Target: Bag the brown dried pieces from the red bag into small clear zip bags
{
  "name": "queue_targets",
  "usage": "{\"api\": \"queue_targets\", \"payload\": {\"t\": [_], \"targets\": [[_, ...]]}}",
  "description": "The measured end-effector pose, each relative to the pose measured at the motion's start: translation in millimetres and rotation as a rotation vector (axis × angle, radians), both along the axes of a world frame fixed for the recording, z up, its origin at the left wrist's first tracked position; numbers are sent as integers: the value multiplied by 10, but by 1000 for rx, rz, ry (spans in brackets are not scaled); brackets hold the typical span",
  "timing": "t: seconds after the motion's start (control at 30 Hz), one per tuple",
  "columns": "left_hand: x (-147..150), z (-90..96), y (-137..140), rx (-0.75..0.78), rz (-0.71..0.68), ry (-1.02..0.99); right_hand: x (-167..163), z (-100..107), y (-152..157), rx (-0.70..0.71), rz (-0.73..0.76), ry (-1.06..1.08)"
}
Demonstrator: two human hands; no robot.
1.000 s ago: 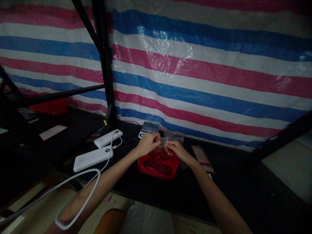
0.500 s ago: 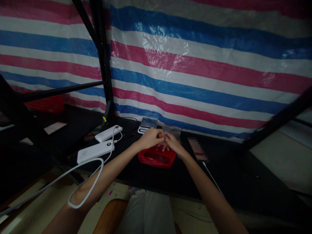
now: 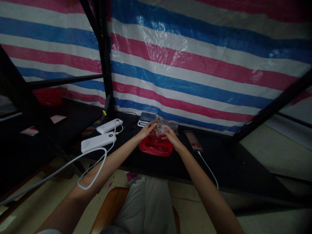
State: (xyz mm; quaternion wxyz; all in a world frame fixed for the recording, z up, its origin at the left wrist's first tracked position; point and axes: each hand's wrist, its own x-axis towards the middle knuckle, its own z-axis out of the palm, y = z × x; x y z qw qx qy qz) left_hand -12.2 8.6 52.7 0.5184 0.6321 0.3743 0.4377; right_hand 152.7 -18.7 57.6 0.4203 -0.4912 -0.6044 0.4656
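Moved apart a little since half a second ago, from fingers bunched close together by the red tray to left grip and right grip on two sides of a clear bag. Can see brown stuff inside the clear bag now, too small and blurry to name. Holding its left side with the left grip and its right side with the right grip, fingers narrow on the plastic. Holding it over the far side of the red tray; cannot tell if touching. Can spot a small white scale behind the red tray, a bit to the left, and two white power banks well to its left on the black surface. Can see a flat thing like a phone to the right of the red tray, with a thin white cord at its near end. Can find a striped sheet hanging behind the red tray.
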Motion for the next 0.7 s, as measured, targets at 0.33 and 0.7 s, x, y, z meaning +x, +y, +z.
{"api": "queue_targets", "payload": {"t": [0.33, 0.7], "targets": [[-21, 7, 97, 135, -68, 38, 203, 241, 123, 56, 303, -150], [-116, 49, 31, 356, 23, 408, 151, 111, 46, 262, 91, -465]]}}
